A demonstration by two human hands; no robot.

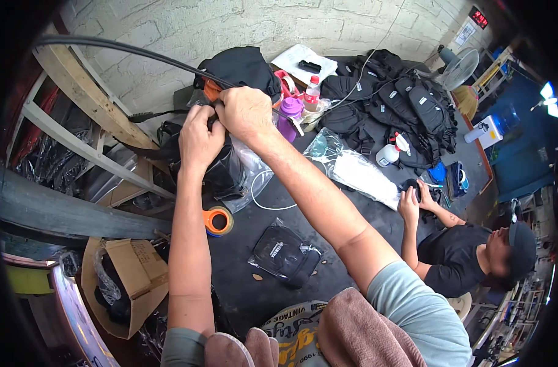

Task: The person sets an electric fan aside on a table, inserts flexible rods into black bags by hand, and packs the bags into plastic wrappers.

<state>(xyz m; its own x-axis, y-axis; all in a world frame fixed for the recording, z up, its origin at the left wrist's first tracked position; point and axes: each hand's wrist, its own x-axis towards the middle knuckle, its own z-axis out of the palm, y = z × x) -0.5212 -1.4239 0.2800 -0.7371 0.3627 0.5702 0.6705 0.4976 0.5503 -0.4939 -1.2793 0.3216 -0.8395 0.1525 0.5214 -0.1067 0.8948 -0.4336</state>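
Note:
Both my arms reach to the far left side of the dark table. My left hand point(199, 137) is closed, its thumb and fingers pinched together. Right beside it, my right hand point(247, 113) is closed too, knuckles up. A bit of something dark shows between them, but the fingers mostly hide it. Just below the hands stands a black bag point(224, 177), with clear plastic wrap point(251, 162) along its right side. Behind them sits a black backpack point(242, 67) with an orange patch near it.
Nearer lie a tape roll point(218, 221) and a plastic-wrapped black pouch point(285, 254). A purple bottle point(289, 116), red-capped bottle point(312, 92), spray bottle point(392, 151) and piled black bags point(407, 101) stand beyond. At right, a co-worker point(468, 251) handles a dark item. An open carton point(132, 275) is at lower left.

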